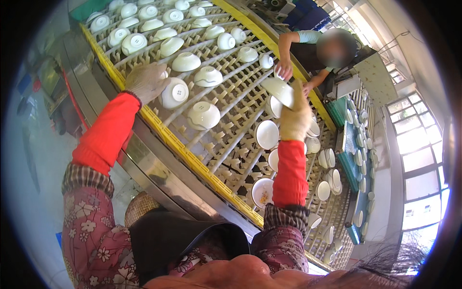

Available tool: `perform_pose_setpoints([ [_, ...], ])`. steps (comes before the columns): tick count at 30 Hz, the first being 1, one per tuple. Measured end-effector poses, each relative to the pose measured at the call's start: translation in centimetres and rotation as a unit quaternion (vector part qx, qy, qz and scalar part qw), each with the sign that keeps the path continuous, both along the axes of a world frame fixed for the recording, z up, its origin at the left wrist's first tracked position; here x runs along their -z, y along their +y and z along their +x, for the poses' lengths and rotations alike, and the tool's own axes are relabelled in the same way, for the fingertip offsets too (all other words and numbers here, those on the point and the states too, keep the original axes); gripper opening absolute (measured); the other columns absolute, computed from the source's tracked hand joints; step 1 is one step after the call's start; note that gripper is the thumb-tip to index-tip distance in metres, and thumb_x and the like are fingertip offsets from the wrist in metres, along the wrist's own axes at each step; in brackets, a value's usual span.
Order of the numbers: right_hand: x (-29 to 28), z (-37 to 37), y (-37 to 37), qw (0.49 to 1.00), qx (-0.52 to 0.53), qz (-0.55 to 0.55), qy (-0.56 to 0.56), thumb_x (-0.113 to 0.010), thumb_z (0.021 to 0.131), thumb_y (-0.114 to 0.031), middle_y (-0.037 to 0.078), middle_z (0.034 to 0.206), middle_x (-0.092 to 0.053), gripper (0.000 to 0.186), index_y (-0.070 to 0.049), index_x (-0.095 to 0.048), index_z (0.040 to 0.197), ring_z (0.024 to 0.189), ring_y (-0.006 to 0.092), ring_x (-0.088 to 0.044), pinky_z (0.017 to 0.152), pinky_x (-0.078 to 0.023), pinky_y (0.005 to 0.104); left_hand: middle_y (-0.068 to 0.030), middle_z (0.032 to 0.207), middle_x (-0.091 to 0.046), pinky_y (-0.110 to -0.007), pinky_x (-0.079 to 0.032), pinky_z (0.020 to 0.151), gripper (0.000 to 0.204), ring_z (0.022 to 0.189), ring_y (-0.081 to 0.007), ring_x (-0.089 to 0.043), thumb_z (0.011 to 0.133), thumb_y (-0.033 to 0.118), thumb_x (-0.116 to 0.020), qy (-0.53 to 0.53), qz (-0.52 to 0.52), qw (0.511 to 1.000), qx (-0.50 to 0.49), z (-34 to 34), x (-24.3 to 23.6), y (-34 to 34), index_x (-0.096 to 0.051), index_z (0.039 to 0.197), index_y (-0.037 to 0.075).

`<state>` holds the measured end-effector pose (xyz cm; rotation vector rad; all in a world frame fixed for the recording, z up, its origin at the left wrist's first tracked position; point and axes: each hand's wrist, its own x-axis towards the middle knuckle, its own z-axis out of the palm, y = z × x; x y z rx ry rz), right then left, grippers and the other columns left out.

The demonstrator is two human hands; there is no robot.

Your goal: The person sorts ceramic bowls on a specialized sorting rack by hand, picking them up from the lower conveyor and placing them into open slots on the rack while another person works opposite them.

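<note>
My left hand, in an off-white knit glove, is at the near edge of the slatted conveyor. Its fingers are closed at the rim of an upside-down white bowl; the fingertips are partly hidden. Farther right, my gloved right hand grips a tilted white bowl above the slats. Close to that bowl is a co-worker's hand; whether it touches the bowl I cannot tell. Another upside-down bowl rests between my hands. Below my right hand, an upright bowl has yellowish bits inside.
Yellow edge rails run along the conveyor, with a metal frame on my side. Several upside-down bowls cover its far left part. A co-worker leans in from the far side. At right, bowls stand on a green-edged rack.
</note>
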<state>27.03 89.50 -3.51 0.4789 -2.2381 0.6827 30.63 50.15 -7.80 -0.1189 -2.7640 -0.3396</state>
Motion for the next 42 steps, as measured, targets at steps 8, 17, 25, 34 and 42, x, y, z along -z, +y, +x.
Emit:
perform_pose_setpoints([
  [8, 9.0, 4.9, 0.1, 0.953, 0.072, 0.247, -0.161, -0.071, 0.086, -0.04, 0.018, 0.09, -0.072, 0.056, -0.004, -0.058, 0.126, 0.086, 0.0376, -0.069, 0.093, -0.049, 0.0464, -0.0161, 0.084, -0.063, -0.048, -0.046, 0.082, 0.028, 0.085, -0.0356, -0.062, 0.087, 0.029, -0.066, 0.072, 0.031, 0.996, 0.034, 1.8, -0.8, 1.2, -0.059, 0.091, 0.003],
  [17, 5.5, 5.4, 0.2, 0.93, 0.028, -0.168, -0.327, -0.064, 0.093, -0.032, 0.02, 0.116, -0.07, 0.047, -0.001, -0.063, 0.128, 0.101, 0.0255, -0.068, 0.091, -0.05, 0.0343, -0.0138, 0.085, -0.064, -0.045, -0.045, 0.084, 0.024, 0.087, -0.033, -0.062, 0.083, 0.022, -0.067, 0.05, 0.019, 0.988, 0.142, 1.9, -0.4, 3.5, -0.064, 0.099, 0.003],
  [25, 8.1, 2.2, 3.5, 0.962, 0.012, -0.159, -0.223, -0.06, 0.097, -0.026, 0.006, 0.073, -0.056, 0.026, -0.002, -0.062, 0.105, 0.066, 0.0134, -0.056, 0.062, -0.047, 0.0329, -0.016, 0.093, -0.066, -0.044, -0.047, 0.086, 0.029, 0.091, -0.0349, -0.062, 0.084, 0.019, -0.067, 0.058, 0.03, 0.99, 0.128, 1.9, 0.3, 4.5, -0.066, 0.107, 0.002],
  [34, 10.9, 9.5, 8.7, 0.932, 0.212, 0.048, -0.288, -0.069, 0.088, -0.035, 0.025, 0.09, -0.069, 0.035, -0.004, -0.067, 0.105, 0.085, 0.0388, -0.068, 0.075, -0.054, 0.0439, -0.0153, 0.092, -0.062, -0.046, -0.044, 0.088, 0.03, 0.092, -0.0346, -0.059, 0.084, 0.017, -0.069, 0.009, -0.062, 0.986, 0.154, 3.4, -0.2, 6.1, -0.062, 0.108, 0.003],
  [42, 7.8, 6.1, 6.3, 0.921, -0.096, -0.33, -0.185, -0.059, 0.096, -0.031, 0.012, 0.109, -0.067, 0.045, 0.003, -0.062, 0.125, 0.09, 0.0181, -0.067, 0.077, -0.055, 0.0295, -0.0119, 0.091, -0.06, -0.043, -0.043, 0.087, 0.032, 0.09, -0.0293, -0.057, 0.084, 0.019, -0.069, 0.051, 0.018, 0.968, 0.246, 1.2, -0.7, 12.7, -0.061, 0.11, 0.001],
])
